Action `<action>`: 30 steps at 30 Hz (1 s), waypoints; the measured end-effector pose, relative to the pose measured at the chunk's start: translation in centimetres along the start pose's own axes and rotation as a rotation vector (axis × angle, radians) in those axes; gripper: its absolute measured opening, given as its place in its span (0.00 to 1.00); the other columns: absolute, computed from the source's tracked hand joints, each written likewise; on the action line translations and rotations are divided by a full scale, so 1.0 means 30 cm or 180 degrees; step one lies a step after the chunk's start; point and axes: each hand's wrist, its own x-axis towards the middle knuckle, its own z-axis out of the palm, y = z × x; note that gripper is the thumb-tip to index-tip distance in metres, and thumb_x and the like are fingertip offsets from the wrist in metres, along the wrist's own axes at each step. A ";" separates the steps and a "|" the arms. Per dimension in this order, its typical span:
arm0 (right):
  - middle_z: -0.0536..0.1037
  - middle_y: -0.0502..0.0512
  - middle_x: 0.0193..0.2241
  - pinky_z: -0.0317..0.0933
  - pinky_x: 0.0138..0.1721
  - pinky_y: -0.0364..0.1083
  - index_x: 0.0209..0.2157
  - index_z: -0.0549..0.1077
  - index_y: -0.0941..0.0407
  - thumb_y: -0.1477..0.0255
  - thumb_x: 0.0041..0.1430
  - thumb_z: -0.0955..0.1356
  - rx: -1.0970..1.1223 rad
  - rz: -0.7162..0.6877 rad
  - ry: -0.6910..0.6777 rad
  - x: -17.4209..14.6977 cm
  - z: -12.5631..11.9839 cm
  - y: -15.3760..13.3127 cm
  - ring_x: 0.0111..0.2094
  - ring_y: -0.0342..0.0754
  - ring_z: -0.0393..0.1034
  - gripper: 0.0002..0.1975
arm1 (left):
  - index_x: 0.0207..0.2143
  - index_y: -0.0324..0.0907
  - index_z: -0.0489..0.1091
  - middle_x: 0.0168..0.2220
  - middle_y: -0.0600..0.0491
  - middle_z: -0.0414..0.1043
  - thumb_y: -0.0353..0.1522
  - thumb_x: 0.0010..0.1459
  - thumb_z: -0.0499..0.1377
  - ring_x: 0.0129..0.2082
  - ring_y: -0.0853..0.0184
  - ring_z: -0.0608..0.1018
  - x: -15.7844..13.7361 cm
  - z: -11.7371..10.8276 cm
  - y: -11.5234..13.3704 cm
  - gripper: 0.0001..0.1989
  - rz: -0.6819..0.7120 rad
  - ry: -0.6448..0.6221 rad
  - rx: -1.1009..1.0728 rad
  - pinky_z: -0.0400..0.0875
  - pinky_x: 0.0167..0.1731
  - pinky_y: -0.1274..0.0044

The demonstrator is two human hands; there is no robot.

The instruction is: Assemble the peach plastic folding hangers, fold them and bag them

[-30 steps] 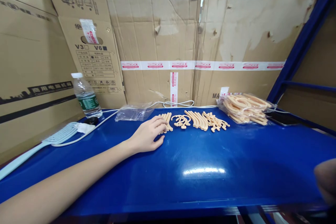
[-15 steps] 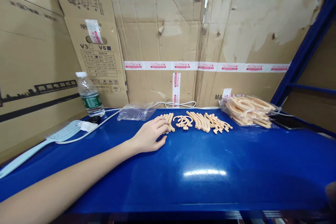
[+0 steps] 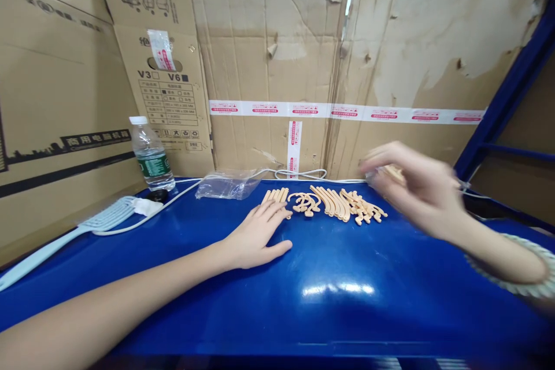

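My left hand (image 3: 258,237) lies open and palm down, its fingertips over the near ends of a row of peach-coloured plastic sticks (image 3: 277,193). To its right are curved peach pieces (image 3: 306,203), a row of long, slightly bent pieces (image 3: 332,202), and a pile of small knobbed pieces (image 3: 363,207). My right hand (image 3: 416,188) is raised at the right, smeared by motion, so its grip does not show. Behind it, mostly hidden, is a clear plastic bag of peach pieces (image 3: 395,173); whether the hand touches it I cannot tell.
A water bottle (image 3: 151,156), a pale blue hairbrush (image 3: 95,225) and a small black round item (image 3: 156,195) are at the left of the blue table (image 3: 277,306). A flat clear bag (image 3: 225,185) and a white cable (image 3: 299,173) lie before the cardboard (image 3: 269,69).
My right hand has come in from the right edge to in front of the bag. My left hand has shifted slightly toward me, its fingers straighter and thumb spread, uncovering more of the sticks.
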 end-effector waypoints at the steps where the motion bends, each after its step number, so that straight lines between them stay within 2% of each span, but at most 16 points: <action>1: 0.75 0.60 0.47 0.66 0.49 0.55 0.48 0.73 0.53 0.65 0.67 0.62 -0.0089 -0.0090 -0.0382 -0.006 0.026 0.034 0.47 0.53 0.70 0.13 | 0.62 0.40 0.57 0.66 0.39 0.53 0.45 0.63 0.54 0.67 0.46 0.53 -0.002 0.001 0.004 0.30 -0.0031 -0.0145 -0.0027 0.53 0.61 0.50; 3: 0.72 0.64 0.53 0.63 0.53 0.62 0.54 0.70 0.54 0.63 0.66 0.62 -0.0354 -0.0136 -0.1200 -0.039 0.090 0.119 0.55 0.61 0.66 0.19 | 0.65 0.42 0.52 0.69 0.42 0.46 0.47 0.64 0.51 0.68 0.46 0.48 -0.004 -0.003 0.011 0.32 -0.0121 -0.0433 -0.0089 0.48 0.61 0.47; 4: 0.68 0.66 0.58 0.59 0.55 0.66 0.59 0.66 0.54 0.61 0.66 0.62 -0.0485 -0.0043 -0.1471 -0.064 0.121 0.164 0.59 0.64 0.61 0.23 | 0.66 0.43 0.50 0.69 0.43 0.44 0.48 0.64 0.50 0.68 0.46 0.46 -0.004 -0.007 0.013 0.33 -0.0171 -0.0554 -0.0119 0.46 0.61 0.46; 5: 0.61 0.66 0.63 0.55 0.57 0.69 0.63 0.61 0.53 0.59 0.66 0.62 -0.0613 0.0116 -0.1614 -0.094 0.150 0.206 0.63 0.67 0.55 0.27 | 0.67 0.43 0.48 0.69 0.43 0.41 0.48 0.65 0.49 0.69 0.46 0.44 -0.002 -0.012 0.016 0.34 -0.0224 -0.0665 -0.0147 0.45 0.61 0.46; 7: 0.52 0.63 0.67 0.50 0.60 0.71 0.67 0.52 0.51 0.56 0.67 0.58 -0.0706 0.0436 -0.1707 -0.154 0.191 0.271 0.66 0.66 0.45 0.30 | 0.68 0.43 0.46 0.70 0.45 0.38 0.50 0.65 0.47 0.69 0.46 0.41 0.001 -0.023 0.019 0.35 -0.0306 -0.0860 -0.0202 0.43 0.62 0.46; 10: 0.44 0.60 0.69 0.44 0.63 0.67 0.68 0.48 0.53 0.52 0.68 0.52 -0.0773 0.0682 -0.1922 -0.221 0.218 0.322 0.68 0.62 0.35 0.33 | 0.68 0.43 0.43 0.70 0.47 0.37 0.54 0.64 0.43 0.69 0.49 0.40 0.004 -0.032 0.018 0.38 -0.0357 -0.1029 -0.0271 0.39 0.63 0.48; 13: 0.42 0.61 0.69 0.39 0.65 0.63 0.68 0.48 0.58 0.51 0.68 0.50 -0.0774 0.0714 -0.1929 -0.245 0.225 0.349 0.68 0.59 0.32 0.35 | 0.69 0.43 0.41 0.70 0.47 0.36 0.56 0.63 0.41 0.69 0.52 0.40 0.005 -0.027 0.014 0.40 -0.0375 -0.1055 -0.0277 0.37 0.64 0.51; 17: 0.44 0.61 0.68 0.36 0.66 0.60 0.68 0.50 0.59 0.49 0.67 0.50 -0.0778 0.0733 -0.1828 -0.237 0.243 0.407 0.68 0.58 0.32 0.37 | 0.69 0.41 0.40 0.70 0.47 0.35 0.56 0.63 0.41 0.69 0.53 0.41 0.008 -0.018 0.011 0.41 -0.0363 -0.1064 -0.0219 0.38 0.65 0.53; 22: 0.51 0.63 0.67 0.42 0.64 0.66 0.66 0.55 0.58 0.50 0.66 0.51 -0.0858 0.0893 -0.1627 -0.221 0.267 0.473 0.68 0.62 0.37 0.36 | 0.69 0.40 0.40 0.70 0.47 0.34 0.56 0.63 0.41 0.69 0.52 0.40 0.011 -0.021 0.012 0.41 -0.0382 -0.1091 -0.0203 0.39 0.64 0.52; 26: 0.47 0.65 0.68 0.39 0.65 0.67 0.67 0.51 0.61 0.52 0.68 0.49 -0.0948 0.0941 -0.1269 -0.212 0.259 0.418 0.68 0.62 0.31 0.36 | 0.69 0.41 0.40 0.70 0.46 0.35 0.56 0.63 0.42 0.69 0.51 0.41 0.012 -0.023 0.012 0.41 -0.0356 -0.1031 -0.0268 0.39 0.64 0.51; 28: 0.47 0.65 0.68 0.38 0.67 0.62 0.68 0.49 0.62 0.52 0.68 0.49 -0.0897 0.0820 -0.1229 -0.204 0.260 0.353 0.68 0.58 0.34 0.36 | 0.69 0.40 0.40 0.70 0.46 0.34 0.56 0.63 0.41 0.69 0.50 0.41 0.012 -0.025 0.014 0.41 -0.0366 -0.1068 -0.0281 0.38 0.64 0.51; 30: 0.47 0.62 0.68 0.41 0.67 0.58 0.68 0.48 0.61 0.51 0.68 0.52 -0.0721 0.0577 -0.1396 -0.193 0.275 0.287 0.68 0.57 0.38 0.37 | 0.69 0.40 0.39 0.70 0.47 0.33 0.56 0.63 0.41 0.69 0.51 0.40 0.014 -0.026 0.016 0.42 -0.0397 -0.1125 -0.0257 0.37 0.64 0.51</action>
